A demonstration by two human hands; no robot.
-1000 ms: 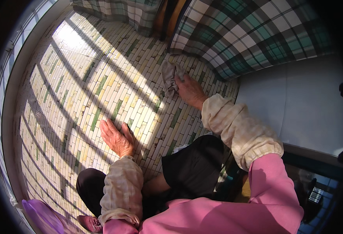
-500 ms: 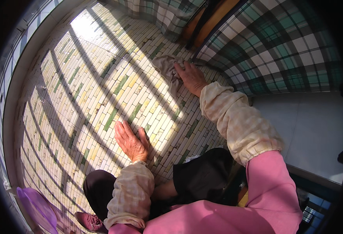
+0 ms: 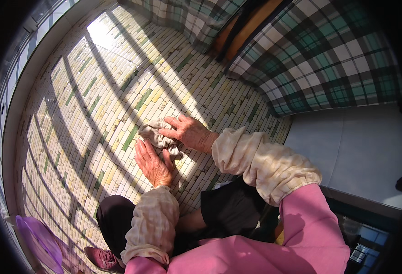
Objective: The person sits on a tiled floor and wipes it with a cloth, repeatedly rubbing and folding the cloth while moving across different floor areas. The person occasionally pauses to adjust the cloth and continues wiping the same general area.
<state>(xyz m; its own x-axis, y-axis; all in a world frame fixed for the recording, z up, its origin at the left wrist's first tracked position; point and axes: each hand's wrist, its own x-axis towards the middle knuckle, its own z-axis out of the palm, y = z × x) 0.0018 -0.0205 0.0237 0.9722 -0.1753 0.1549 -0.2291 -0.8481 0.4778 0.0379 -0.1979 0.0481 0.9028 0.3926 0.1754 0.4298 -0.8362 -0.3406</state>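
A crumpled beige-grey cloth (image 3: 152, 130) lies bunched on the tiled floor (image 3: 189, 84) in front of my knees. My right hand (image 3: 191, 132) rests on top of it, fingers bent over the folds. Against the near side of the cloth is my left hand (image 3: 154, 165), palm down with its fingers stretched out and the thumb apart. Part of the cloth is hidden under the right hand and between the two hands. Both forearms are covered by loose cream sleeve covers (image 3: 261, 160) over pink sleeves.
Green, black and white checked curtains (image 3: 320, 59) hang at the far right, above a pale grey panel (image 3: 342, 155). A purple plastic item (image 3: 39, 242) is at the lower left, near my reddish shoe (image 3: 101, 258). A pale raised edge (image 3: 13, 150) bounds the floor's left side.
My right hand has drawn the cloth from beside the curtain toward me and left, up to my left hand. The cloth is more bunched. My left hand has hardly moved.
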